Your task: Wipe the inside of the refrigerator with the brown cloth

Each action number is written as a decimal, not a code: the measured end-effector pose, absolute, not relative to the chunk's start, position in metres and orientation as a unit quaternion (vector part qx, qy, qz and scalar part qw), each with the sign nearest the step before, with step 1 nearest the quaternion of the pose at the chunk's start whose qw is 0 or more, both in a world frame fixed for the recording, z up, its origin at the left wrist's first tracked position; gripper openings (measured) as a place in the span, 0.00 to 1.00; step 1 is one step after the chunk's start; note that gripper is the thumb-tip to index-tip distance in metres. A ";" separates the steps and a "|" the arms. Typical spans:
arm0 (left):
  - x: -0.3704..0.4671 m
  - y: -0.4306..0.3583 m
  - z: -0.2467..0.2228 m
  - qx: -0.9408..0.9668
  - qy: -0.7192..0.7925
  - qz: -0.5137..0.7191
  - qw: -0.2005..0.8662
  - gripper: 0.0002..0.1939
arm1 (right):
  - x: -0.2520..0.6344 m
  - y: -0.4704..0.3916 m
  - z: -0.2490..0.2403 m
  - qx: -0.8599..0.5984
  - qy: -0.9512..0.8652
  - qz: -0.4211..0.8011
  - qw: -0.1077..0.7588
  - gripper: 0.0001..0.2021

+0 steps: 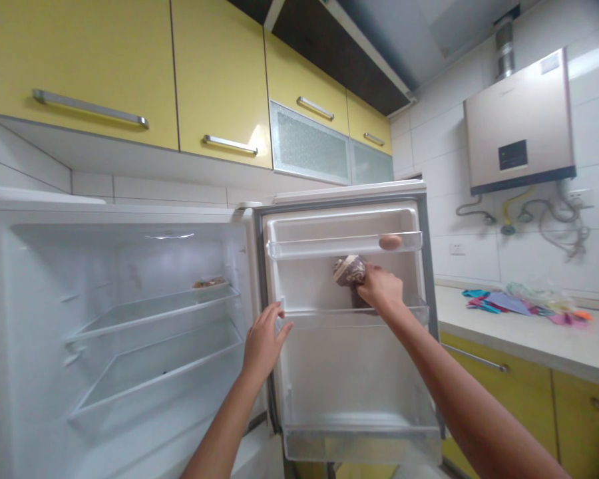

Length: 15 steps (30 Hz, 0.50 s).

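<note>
My right hand [381,290] is closed on a bunched brown cloth [350,271] with a whitish pattern. It holds the cloth at the inner panel of the open fridge door [349,372], just above the middle door shelf [329,319]. Part of the cloth hangs down behind that shelf's clear front. By the left end of the same shelf is my left hand [264,339], its thumb and fingers apart; whether the fingertips touch the shelf I cannot tell. A brown egg [390,242] lies in the clear top door shelf [324,247].
Inside the fridge, a small packet of food [209,283] rests on the upper shelf [154,311]. A deep clear bin [362,446] is at the door's bottom. Colourful cloths [509,303] and clear plastic lie on the right counter [459,319]. Yellow cabinets [219,73] hang above.
</note>
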<state>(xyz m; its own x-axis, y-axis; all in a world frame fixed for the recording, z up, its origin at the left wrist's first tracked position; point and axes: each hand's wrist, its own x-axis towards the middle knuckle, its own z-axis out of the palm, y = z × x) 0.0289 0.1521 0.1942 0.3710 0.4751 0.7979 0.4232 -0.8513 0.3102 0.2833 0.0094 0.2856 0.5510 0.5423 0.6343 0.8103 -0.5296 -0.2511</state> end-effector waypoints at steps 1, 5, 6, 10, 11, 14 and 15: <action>0.029 0.153 0.194 0.828 0.269 0.492 0.026 0.07 | 0.292 0.003 0.285 -0.847 -0.385 -0.246 0.273 0.14; 0.030 0.153 0.194 0.826 0.265 0.498 0.026 0.07 | 0.323 -0.016 0.279 -0.871 -0.305 -0.233 0.306 0.17; 0.030 0.153 0.194 0.825 0.265 0.498 0.026 0.07 | 0.328 -0.018 0.276 -0.875 -0.283 -0.226 0.321 0.18; 0.032 0.154 0.193 0.823 0.267 0.499 0.035 0.08 | 0.337 -0.019 0.271 -0.876 -0.248 -0.198 0.364 0.20; 0.033 0.154 0.193 0.822 0.266 0.502 0.039 0.08 | 0.335 -0.016 0.271 -0.874 -0.251 -0.196 0.366 0.20; 0.036 0.155 0.191 0.817 0.253 0.515 0.050 0.07 | 0.324 -0.003 0.272 -0.870 -0.270 -0.188 0.366 0.24; 0.037 0.156 0.190 0.815 0.248 0.520 0.054 0.06 | 0.318 0.003 0.273 -0.868 -0.279 -0.185 0.365 0.24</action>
<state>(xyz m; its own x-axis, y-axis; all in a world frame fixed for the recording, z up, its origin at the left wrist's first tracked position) 0.0373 0.1557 0.1903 0.3358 0.4612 0.8213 0.3492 -0.8707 0.3462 0.3179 0.0030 0.2733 0.7753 0.3500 0.5258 0.6207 -0.5767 -0.5312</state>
